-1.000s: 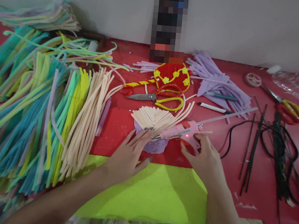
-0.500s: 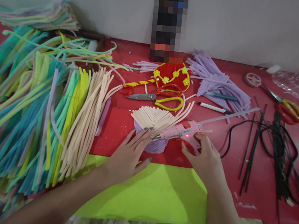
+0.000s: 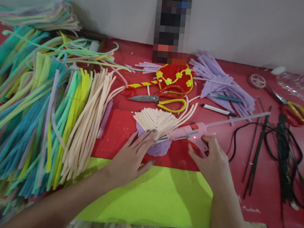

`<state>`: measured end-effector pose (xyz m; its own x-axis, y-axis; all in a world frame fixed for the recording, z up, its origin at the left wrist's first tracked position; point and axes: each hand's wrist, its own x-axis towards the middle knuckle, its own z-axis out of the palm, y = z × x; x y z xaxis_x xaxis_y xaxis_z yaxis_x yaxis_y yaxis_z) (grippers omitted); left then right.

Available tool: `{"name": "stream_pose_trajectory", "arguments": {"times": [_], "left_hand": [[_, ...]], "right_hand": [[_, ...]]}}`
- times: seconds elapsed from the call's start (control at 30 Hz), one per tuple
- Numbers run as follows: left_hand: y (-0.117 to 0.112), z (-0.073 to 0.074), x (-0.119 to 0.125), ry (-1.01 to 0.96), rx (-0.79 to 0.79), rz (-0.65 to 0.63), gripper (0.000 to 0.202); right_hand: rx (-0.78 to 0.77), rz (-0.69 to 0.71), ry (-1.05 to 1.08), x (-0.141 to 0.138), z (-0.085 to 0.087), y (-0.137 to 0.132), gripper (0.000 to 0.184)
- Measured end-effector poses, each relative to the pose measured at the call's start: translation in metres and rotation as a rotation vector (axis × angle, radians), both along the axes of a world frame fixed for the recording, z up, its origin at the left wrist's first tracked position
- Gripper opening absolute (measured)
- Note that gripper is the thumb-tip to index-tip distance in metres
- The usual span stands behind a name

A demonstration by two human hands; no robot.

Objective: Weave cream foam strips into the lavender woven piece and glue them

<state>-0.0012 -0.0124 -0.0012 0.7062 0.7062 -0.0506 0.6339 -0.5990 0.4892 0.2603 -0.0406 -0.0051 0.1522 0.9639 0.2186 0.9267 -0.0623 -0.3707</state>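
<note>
My right hand (image 3: 211, 161) is wrapped round the grip of a pink hot glue gun (image 3: 186, 133), whose red light is on and whose nozzle points left at a small woven piece (image 3: 155, 123) of cream strips over a purple base. A clear glue stick sticks out of the gun's back toward the right. My left hand (image 3: 132, 155) lies flat with fingers stretched, its fingertips pressing on the piece's near left edge. Both hands are over a red sheet, just beyond a lime green sheet (image 3: 147, 195).
Piles of coloured strips (image 3: 35, 111) fill the left. Yellow-handled scissors (image 3: 161, 101), a red and yellow ornament (image 3: 175, 77), purple strips (image 3: 218, 81) and a pen (image 3: 217, 110) lie behind. Black cable and rods (image 3: 276, 149), more scissors (image 3: 293, 108) and a plastic bottle (image 3: 300, 84) sit right.
My right hand and the glue gun have shifted a little to the right, drawing the nozzle slightly back along the piece. My left hand has stayed in place.
</note>
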Motion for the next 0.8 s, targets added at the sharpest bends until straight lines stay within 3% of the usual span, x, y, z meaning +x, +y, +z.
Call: {"name": "stream_pose_trajectory", "arguments": {"times": [0.8], "left_hand": [[-0.0003, -0.0003, -0.0008, 0.005, 0.008, -0.008, 0.041]], "right_hand": [[0.022, -0.044, 0.009, 0.0097, 0.0019, -0.0001, 0.027]]}}
